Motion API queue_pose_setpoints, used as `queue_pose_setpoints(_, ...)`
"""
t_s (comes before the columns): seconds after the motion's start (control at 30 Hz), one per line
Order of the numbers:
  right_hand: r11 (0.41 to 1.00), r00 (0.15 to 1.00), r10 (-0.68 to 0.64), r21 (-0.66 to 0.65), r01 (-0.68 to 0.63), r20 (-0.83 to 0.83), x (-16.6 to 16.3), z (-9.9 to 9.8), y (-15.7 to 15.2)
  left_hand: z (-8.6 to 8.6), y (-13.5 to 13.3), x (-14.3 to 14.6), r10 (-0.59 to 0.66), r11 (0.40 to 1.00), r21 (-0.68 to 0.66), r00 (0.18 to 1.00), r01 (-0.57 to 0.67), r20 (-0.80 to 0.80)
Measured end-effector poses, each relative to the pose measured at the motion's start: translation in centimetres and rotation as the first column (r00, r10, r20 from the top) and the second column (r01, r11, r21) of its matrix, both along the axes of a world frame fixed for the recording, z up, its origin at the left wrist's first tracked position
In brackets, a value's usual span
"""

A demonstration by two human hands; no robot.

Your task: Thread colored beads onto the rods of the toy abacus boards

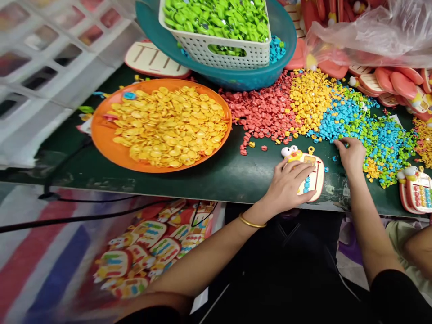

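A cream toy board (319, 180) with a bird face, big white eyes and a yellow beak lies near the table's front edge. Several blue pieces sit in one of its slots. My left hand (288, 182) lies over it, fingers across the face and thumb by the lower edge, holding it against the table. To its right, my right hand (353, 155) is at the near edge of a pile of small blue pieces (330, 123). Its fingers are bent and drawn together; whatever is between the tips is hidden. One loose blue piece (326, 169) lies beside the board.
An orange tray (101, 144) of yellow discs stands left, before a teal basin (216, 81) bearing a white basket (189, 45) of green pieces. Red pieces (263, 108) are heaped behind my hands. Another filled board (420, 193) lies far right, near another person's arm (420, 249).
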State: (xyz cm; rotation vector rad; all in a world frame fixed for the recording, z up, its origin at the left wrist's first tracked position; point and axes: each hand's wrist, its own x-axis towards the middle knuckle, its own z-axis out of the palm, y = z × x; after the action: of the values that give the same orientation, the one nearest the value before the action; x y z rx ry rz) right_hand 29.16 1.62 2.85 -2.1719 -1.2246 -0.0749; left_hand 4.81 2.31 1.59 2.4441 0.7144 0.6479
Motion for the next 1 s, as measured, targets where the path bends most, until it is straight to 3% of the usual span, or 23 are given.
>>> queue_pose_setpoints(0.1,0.99,0.998,0.066,-0.126,-0.065,0.009,1.6,0.3,0.9,0.0,-0.2,0.4,0.015,1.0,-0.01,1.0,-0.015,0.013)
queue_pose_setpoints(0.23,0.977,0.932,0.202,0.004,-0.211,-0.301,-1.3,0.1,-1.3,-0.3,-0.4,0.2,0.022,1.0,-0.015,0.999,-0.022,0.035)
queue_pose_setpoints(0.3,0.964,0.887,0.263,0.071,-0.256,-0.38,-3.8,-0.4,-2.9,-0.2,-0.4,0.1,0.018,1.0,-0.012,0.999,-0.018,0.03)
queue_pose_setpoints(0.47,0.961,0.948,0.275,0.076,-0.266,-0.161,-7.6,-1.0,-5.5,0.6,-0.2,0.4,0.028,1.0,-0.003,0.999,-0.028,-0.046)
queue_pose_setpoints(0.57,0.937,0.919,0.349,0.046,-0.347,-0.181,-6.1,-0.5,-5.8,1.2,0.0,0.8,0.025,0.999,0.024,0.993,-0.022,-0.114)
queue_pose_setpoints(0.7,0.992,0.992,0.125,0.028,-0.124,-0.033,-1.0,-0.1,-4.5,1.5,0.2,1.1,-0.031,0.997,0.061,0.989,0.04,-0.144)
queue_pose_setpoints(0.8,0.99,0.991,0.128,-0.056,-0.126,0.04,1.3,-0.1,-3.6,1.6,0.2,1.1,-0.015,0.996,0.087,0.993,0.025,-0.115)
queue_pose_setpoints(0.87,0.99,0.99,0.141,-0.02,-0.141,-0.006,1.1,0.1,-3.7,1.6,0.1,1.2,-0.035,0.992,0.116,0.992,0.049,-0.118)
queue_pose_setpoints(1.0,0.978,0.925,0.207,0.077,-0.193,-0.319,-2.4,0.4,-4.9,1.5,-0.3,1.1,-0.057,0.989,0.126,0.992,0.072,-0.116)
